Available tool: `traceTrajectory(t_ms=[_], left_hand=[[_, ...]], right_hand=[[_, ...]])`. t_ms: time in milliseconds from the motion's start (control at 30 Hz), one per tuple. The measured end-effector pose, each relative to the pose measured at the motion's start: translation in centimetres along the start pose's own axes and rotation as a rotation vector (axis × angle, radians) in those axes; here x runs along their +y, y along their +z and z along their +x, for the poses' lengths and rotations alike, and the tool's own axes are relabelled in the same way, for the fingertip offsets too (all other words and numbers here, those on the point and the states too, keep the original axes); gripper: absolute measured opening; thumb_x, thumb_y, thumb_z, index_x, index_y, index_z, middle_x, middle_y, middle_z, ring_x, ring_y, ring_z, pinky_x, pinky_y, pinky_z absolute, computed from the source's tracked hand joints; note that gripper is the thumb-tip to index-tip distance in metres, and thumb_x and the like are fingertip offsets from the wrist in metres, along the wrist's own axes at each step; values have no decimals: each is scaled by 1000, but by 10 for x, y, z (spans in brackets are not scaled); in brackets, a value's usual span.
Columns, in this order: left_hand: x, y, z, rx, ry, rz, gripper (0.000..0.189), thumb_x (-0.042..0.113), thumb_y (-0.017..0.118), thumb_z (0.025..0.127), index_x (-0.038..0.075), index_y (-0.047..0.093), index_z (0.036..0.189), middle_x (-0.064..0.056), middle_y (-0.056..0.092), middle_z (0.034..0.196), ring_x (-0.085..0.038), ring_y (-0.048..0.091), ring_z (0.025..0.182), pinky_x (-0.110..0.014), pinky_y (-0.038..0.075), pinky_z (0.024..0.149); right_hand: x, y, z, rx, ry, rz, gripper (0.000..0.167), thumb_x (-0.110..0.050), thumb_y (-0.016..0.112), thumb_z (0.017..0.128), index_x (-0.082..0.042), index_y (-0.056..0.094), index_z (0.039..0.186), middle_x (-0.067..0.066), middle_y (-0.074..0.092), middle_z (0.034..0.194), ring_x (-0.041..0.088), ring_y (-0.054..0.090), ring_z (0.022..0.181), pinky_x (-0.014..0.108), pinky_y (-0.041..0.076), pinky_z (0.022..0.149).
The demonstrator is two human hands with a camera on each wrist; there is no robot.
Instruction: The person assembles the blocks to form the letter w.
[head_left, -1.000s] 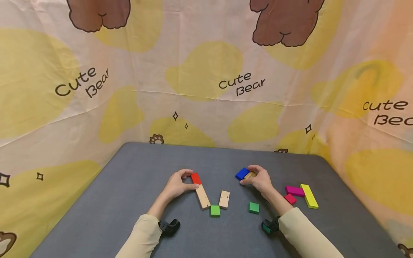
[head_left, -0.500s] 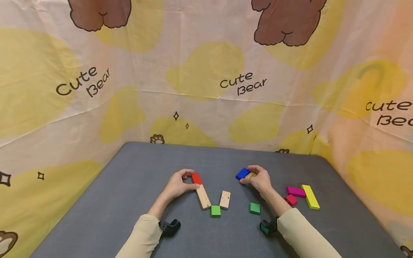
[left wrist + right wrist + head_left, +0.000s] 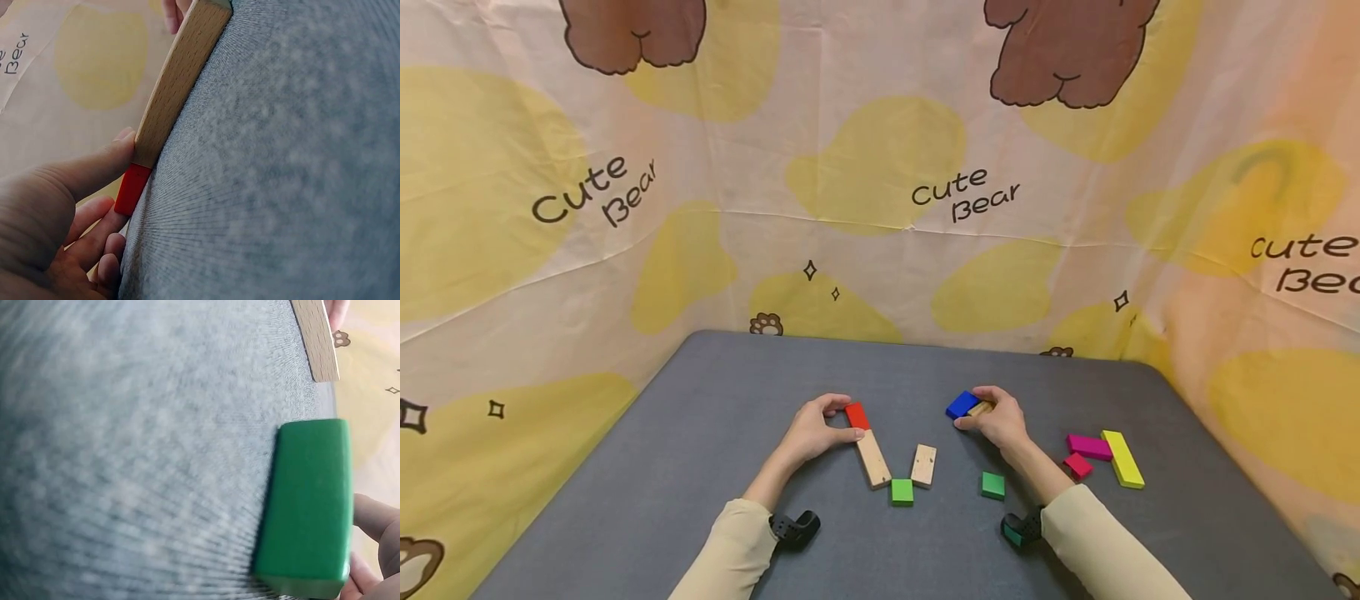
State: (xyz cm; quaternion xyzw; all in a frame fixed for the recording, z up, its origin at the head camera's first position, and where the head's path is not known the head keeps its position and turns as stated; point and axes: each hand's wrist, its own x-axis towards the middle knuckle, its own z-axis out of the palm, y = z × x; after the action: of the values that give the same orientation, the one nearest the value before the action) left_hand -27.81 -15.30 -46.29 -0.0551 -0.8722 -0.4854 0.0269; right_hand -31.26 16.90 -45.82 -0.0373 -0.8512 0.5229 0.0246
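Observation:
My left hand (image 3: 812, 431) holds a red block (image 3: 857, 416) between thumb and fingers. In the left wrist view the thumb (image 3: 106, 164) presses at the seam where the red block meets a long plain wooden block (image 3: 872, 460), and a finger lies at the red block's outer end. My right hand (image 3: 999, 417) grips a plain wooden block (image 3: 981, 408), mostly hidden by the fingers. A blue block (image 3: 962, 405) lies against its far left side. In the right wrist view a green block (image 3: 308, 506) covers much of that hand.
A light green block (image 3: 902, 492) stands at the near end of the long wooden block, beside a shorter wooden block (image 3: 923, 466). The darker green block lies nearer my right wrist. Magenta (image 3: 1089, 447), yellow (image 3: 1123, 459) and crimson (image 3: 1078, 466) blocks lie farther right.
My right hand has shifted very slightly left, and the blue block and the wooden block with it. The left hand keeps its place on the red block.

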Motion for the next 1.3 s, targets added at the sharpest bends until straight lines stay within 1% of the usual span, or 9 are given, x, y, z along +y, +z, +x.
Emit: traceTrajectory(t_ms=[200,400,533,667,767,900,1100,1200,1300], left_hand=[[-1,0,1,-2,7,1,60,25,89,74,9,65,127,-4,62,123,-27,52,115,-46,41,98],[-2,-1,0,0,10,-8,60,25,89,74,9,65,127,-4,62,123,-27,52,115,-46,41,98],[-3,-2,-1,4,9,-8,60,25,89,74,9,65,127,-4,62,123,-27,52,114,-46,42,97],[-3,-3,-1,-1,9,-8,59,26,89,74,10,66,126,-5,62,123,-27,52,113,-46,42,96],[-3,-3,0,-9,21,-13,59,27,89,74,9,65,126,-6,62,123,-28,52,113,-46,42,96],[-3,-3,0,-5,28,-20,59,26,89,74,8,65,126,-6,62,123,-29,52,113,-47,42,97],[-3,-2,0,-8,20,-9,59,25,89,74,9,66,126,-5,62,123,-28,52,113,-46,42,97],[-2,-2,1,-10,14,-12,59,25,89,74,10,66,125,-5,62,123,-27,52,113,-46,42,97],[-2,-1,0,-8,8,-19,59,24,89,74,9,65,126,-5,62,123,-27,52,114,-46,41,98]], right_hand=[[1,-1,0,-14,3,48,66,-1,87,70,0,58,128,22,52,133,37,45,120,52,34,103],[-2,-5,1,-78,52,175,68,-2,87,71,0,56,131,21,53,134,35,46,121,50,35,103],[-10,-6,-2,-119,67,211,69,-6,89,71,-1,56,132,19,56,132,34,48,121,52,34,105],[-19,-4,-8,-182,12,165,70,-8,90,70,-2,57,132,15,58,130,32,51,117,52,38,101],[-26,0,-12,-241,-45,114,71,-7,90,69,-2,57,132,13,59,128,30,56,101,46,46,92],[-29,7,-13,-274,-80,80,73,-4,90,67,-2,57,132,10,60,125,26,54,82,37,49,79],[-23,12,-10,-283,-41,25,68,0,90,64,-2,62,126,8,64,120,26,51,96,34,47,68],[-18,11,-10,-307,-22,40,65,0,89,65,-2,63,125,9,64,119,26,52,96,34,48,66],[-17,10,-10,-333,-17,90,60,-2,87,70,0,62,125,12,63,121,24,58,91,35,51,68]])
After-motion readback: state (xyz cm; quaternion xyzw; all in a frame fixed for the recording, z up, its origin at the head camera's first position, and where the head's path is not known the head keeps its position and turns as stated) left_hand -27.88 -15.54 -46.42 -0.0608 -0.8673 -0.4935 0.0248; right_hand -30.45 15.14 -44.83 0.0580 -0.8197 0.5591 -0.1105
